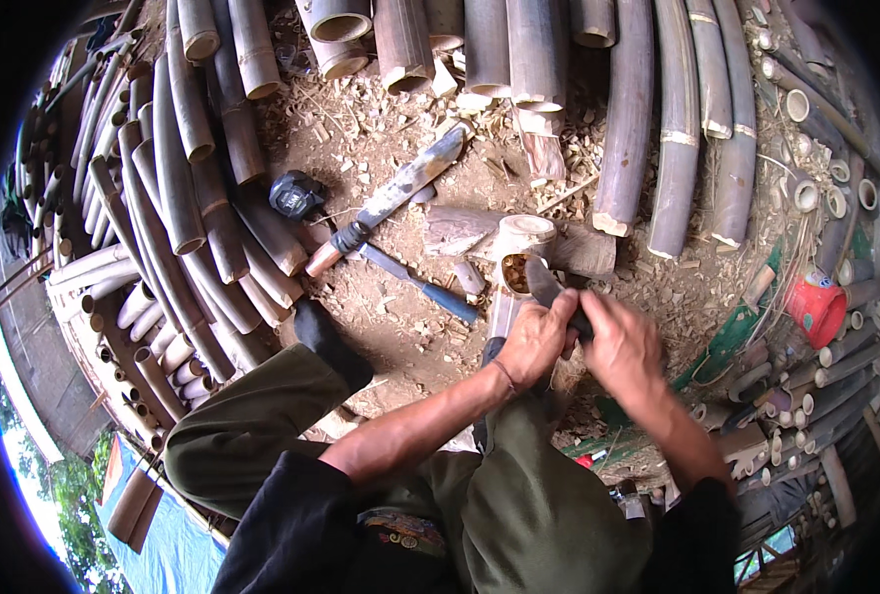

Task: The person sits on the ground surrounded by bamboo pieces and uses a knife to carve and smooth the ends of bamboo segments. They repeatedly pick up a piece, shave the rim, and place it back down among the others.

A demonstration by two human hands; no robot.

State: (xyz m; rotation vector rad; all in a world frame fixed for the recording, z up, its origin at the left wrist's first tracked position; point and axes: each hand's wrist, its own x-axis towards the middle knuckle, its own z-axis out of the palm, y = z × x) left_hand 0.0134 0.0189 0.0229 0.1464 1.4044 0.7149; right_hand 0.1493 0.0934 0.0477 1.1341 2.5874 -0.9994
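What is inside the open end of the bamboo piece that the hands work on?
Inside the bamboo piece, brown inner wall and the tip of a metal blade show. Deeper inside is dark, unseen.

A short pale bamboo section (515,259) is held upright on the chip-strewn ground, its open, hollow end (brown inside) turned up. A dark metal blade (544,282) is set tilted into that opening, its handle end hidden under both hands.
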